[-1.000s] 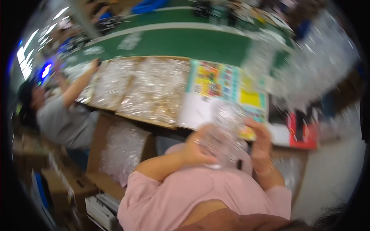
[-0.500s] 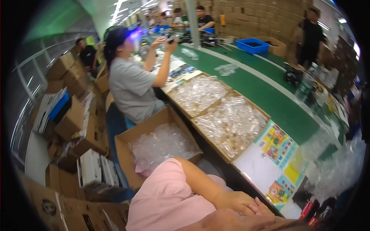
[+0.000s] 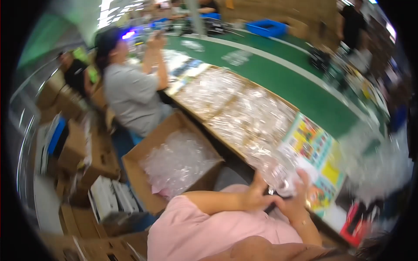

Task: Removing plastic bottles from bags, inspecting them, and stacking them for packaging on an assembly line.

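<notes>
Between my two hands, above the table's near edge, is a bunch of clear plastic packaging (image 3: 282, 174), smeared by motion. My left hand (image 3: 257, 195) grips it from the left, thumb toward the middle. From the right my right hand (image 3: 297, 198) closes on it, fingers along its side. Whether it is one piece or several I cannot tell. Just beyond are two shallow cardboard trays, the nearer tray (image 3: 288, 105) and the farther tray (image 3: 198, 114), both heaped with clear plastic pieces (image 3: 257, 115). Partly behind my right hand lies a colourful printed sheet (image 3: 320, 150).
Left of my arm stands an open cardboard box (image 3: 135, 174) with clear plastic inside. A person in a grey shirt (image 3: 130, 95) sits beyond it. Clear bags (image 3: 370, 165) and a red-and-black object (image 3: 355, 226) are at right. Cartons (image 3: 98, 148) are stacked at left.
My hands, earlier together low near my lap, have risen and now hold clear plastic packaging between them. The whole view has shifted, with the surroundings moving left and up.
</notes>
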The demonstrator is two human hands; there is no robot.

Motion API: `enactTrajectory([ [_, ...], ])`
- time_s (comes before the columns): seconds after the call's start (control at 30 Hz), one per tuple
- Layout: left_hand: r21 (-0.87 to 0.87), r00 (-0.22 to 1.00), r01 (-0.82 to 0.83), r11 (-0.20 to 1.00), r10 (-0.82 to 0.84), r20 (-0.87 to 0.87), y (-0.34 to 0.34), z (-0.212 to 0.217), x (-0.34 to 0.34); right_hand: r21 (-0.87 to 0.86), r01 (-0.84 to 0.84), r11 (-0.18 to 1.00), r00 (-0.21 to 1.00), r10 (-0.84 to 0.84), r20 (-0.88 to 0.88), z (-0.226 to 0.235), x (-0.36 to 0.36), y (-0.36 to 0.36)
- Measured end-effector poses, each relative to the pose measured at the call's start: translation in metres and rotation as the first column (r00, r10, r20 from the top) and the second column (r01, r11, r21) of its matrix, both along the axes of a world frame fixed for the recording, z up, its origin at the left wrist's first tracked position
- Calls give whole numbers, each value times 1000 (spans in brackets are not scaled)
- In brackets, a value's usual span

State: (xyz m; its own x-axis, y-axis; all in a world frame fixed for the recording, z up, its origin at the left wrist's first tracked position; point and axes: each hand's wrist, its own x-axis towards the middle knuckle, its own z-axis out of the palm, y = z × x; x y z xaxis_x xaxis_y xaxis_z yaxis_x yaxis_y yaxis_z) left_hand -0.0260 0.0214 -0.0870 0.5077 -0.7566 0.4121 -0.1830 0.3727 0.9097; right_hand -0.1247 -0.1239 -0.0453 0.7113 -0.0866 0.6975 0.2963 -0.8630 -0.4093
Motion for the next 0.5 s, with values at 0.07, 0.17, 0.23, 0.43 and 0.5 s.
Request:
enactTrajectory([
  [0.07, -140, 968, 73, 987, -104, -228, 4, 6, -2, 124, 54, 991, 994, -42, -97, -14, 10, 4],
  [0.17, 70, 968, -206, 976, 193, 161, 20, -1, 22, 434, 103, 895, 974, -1, -229, -20, 3, 8],
  [0.23, -61, 940, -333, 941, 336, 52, 10, -11, 36, 999, -4, 50, 875, 483, -20, -32, 4, 8],
  [0.43, -77, 573, 304, 950, -246, -782, 9, -17, 28, 964, -50, 261, 674, 722, -160, -26, 14, -17],
  [0.5, -73, 653, 79, 994, -108, -750, 7, -3, 24, 903, -101, 418, 700, 675, -234, -29, 27, -56],
])
